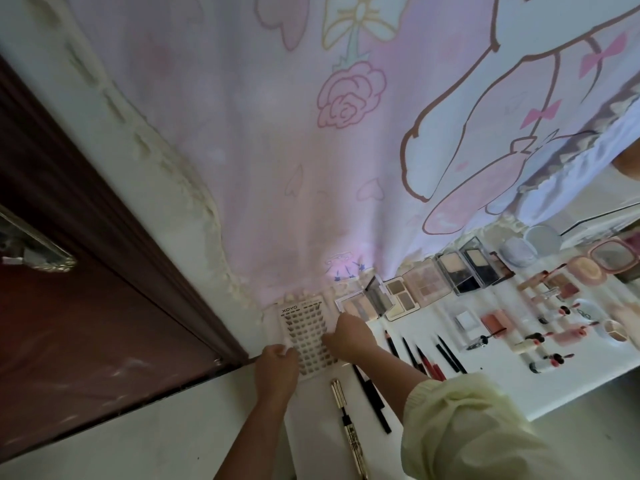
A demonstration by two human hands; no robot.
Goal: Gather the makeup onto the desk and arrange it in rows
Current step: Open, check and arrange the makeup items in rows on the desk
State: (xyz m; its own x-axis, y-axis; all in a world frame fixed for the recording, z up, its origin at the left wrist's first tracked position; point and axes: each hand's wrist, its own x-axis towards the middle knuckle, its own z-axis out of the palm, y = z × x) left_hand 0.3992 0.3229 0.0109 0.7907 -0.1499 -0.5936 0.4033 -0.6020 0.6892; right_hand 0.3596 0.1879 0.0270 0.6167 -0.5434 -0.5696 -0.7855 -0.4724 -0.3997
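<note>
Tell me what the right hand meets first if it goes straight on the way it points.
The false-lash tray. The right hand points away and leftward, its fingers seemingly at the tray's right edge; whether they touch is unclear. Beyond the tray hangs the pink curtain.

White desk (502, 386); lash card (306, 327) flat at its 9 o'clock end; open palettes (427, 287) rowed toward 2 o'clock; dark pencils (411, 351) parallel, at their 6 o'clock; lip tubes (554, 358) at 3 o'clock.
</note>
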